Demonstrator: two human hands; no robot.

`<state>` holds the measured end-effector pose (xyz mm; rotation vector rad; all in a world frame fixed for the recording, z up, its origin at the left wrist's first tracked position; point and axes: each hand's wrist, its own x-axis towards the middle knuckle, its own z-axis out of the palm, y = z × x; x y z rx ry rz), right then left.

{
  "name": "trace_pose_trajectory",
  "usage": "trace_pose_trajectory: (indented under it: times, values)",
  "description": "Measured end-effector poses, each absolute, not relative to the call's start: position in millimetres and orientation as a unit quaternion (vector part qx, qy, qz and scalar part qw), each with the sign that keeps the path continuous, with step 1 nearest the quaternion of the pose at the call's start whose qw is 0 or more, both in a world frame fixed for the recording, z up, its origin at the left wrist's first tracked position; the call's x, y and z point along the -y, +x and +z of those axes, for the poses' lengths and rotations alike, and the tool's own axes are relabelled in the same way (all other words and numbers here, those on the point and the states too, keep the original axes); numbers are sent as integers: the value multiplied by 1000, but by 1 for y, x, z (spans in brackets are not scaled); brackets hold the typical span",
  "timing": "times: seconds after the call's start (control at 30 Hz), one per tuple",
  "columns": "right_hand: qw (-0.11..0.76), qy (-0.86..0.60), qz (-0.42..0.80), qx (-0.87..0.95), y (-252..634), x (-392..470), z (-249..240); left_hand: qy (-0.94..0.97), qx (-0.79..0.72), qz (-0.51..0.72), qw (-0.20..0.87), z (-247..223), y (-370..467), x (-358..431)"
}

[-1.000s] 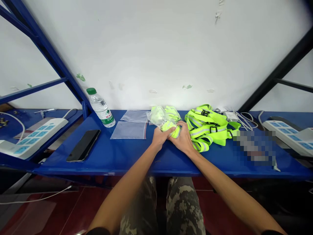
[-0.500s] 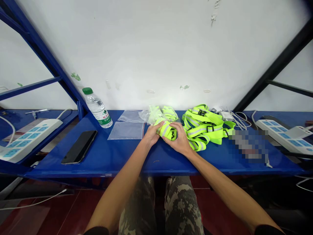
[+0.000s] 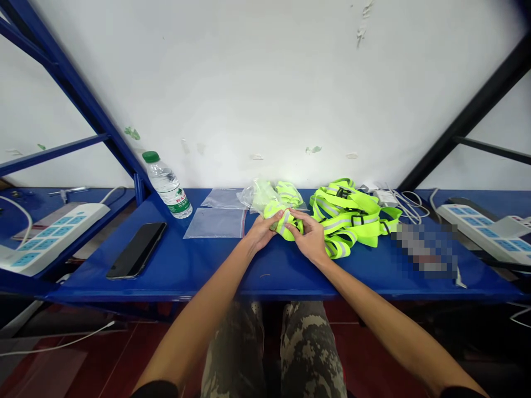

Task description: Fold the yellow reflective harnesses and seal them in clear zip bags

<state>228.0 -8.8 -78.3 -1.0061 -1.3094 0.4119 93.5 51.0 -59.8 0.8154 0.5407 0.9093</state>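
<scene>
Neon strap bundle (image 3: 282,228) held in left hand (image 3: 260,232), right hand (image 3: 312,237).

Hands (image 3: 260,232) (image 3: 312,236) close tog., fingers (image 3: 305,218) bent, arms (image 3: 211,298) fwd.

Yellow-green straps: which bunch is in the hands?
The small rolled bundle, gripped between the left hand and right hand. The loose, tangled pile lies to its right, and another compact bundle sits behind it; neither is held.
</scene>
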Motion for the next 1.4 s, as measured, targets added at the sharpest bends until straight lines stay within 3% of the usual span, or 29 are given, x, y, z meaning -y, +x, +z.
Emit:
trace_pose_trajectory:
  times: [0.23,0.6,0.83,1.13,1.4]
  values:
    - [714,-457,283,448,229,4,-72,326,-274,445,787,-57,96,-51]
    - [632,-358,579,369,236,9,-64,373,-223,477,764,-50,91,-45]
    - [655,-360,571,341,243,6,-63,394,-302,494,714,-51,90,-44]
    - [673,-388,532,338,240,6,-63,286,-322,519,739,-57,91,-53]
    - [681,-373,557,297,246,5,-62,272,-298,458,792,-53,84,-53]
